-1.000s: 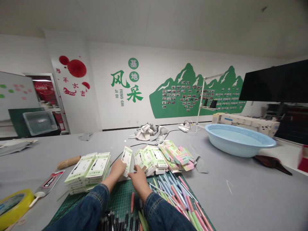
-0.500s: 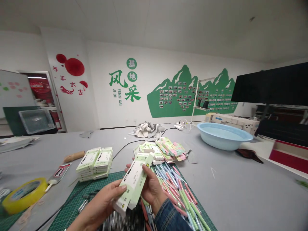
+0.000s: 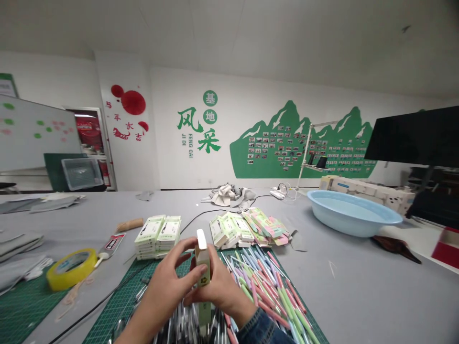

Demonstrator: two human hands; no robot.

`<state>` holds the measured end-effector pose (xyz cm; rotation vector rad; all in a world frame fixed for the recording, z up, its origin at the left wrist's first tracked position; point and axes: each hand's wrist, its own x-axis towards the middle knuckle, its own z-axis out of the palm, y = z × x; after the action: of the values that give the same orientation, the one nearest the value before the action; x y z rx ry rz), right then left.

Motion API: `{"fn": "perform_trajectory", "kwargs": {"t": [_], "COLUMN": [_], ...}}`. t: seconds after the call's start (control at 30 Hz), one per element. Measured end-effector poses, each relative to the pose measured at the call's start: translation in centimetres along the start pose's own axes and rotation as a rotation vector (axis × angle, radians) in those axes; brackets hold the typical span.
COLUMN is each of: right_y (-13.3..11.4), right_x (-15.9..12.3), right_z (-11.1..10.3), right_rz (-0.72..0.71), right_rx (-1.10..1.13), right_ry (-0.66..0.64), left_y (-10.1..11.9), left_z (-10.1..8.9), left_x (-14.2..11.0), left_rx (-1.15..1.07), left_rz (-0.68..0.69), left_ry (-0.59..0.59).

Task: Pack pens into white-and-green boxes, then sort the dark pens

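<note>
Lower centre, left hand (image 3: 168,274): thumb and fingers pinch the carton (image 3: 203,260). Carton's now tipped upright between both hands, broad face turned away; its end looks accessible. Right hand (image 3: 229,286): fingers curled against it.

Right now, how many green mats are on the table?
2 in view. The left mat lies at the picture's lower left, by the yellow tape. The middle mat lies under the coloured pens, below the left hand and right hand. Others could be hidden.
</note>
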<state>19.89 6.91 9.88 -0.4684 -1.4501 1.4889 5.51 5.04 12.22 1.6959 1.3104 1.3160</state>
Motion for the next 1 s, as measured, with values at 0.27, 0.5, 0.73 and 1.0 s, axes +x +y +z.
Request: {"fn": "perform_trajectory", "kwargs": {"t": [0.27, 0.5, 0.73, 1.0], "right_y": [-0.6, -0.9, -0.4, 0.3], "right_x": [0.3, -0.6, 0.1, 0.0], "right_z": [-0.5, -0.4, -0.2, 0.1], "right_rz": [-0.026, 0.012, 0.062, -0.143], "right_rx": [0.211, 0.332, 0.344, -0.151], "right_ry": [0.000, 0.030, 0.156, 0.342], "left_y": [-0.3, 1.1, 1.1, 0.0], "left_z": [-0.6, -0.3, -0.6, -0.6], "left_x": [0.4, 0.2, 0.2, 0.5], "left_rx": [0.031, -0.244, -0.421, -0.295], "left_rz": [0.042, -0.022, -0.193, -0.162], "left_ry": [0.004, 0.044, -0.066, 0.178]}}
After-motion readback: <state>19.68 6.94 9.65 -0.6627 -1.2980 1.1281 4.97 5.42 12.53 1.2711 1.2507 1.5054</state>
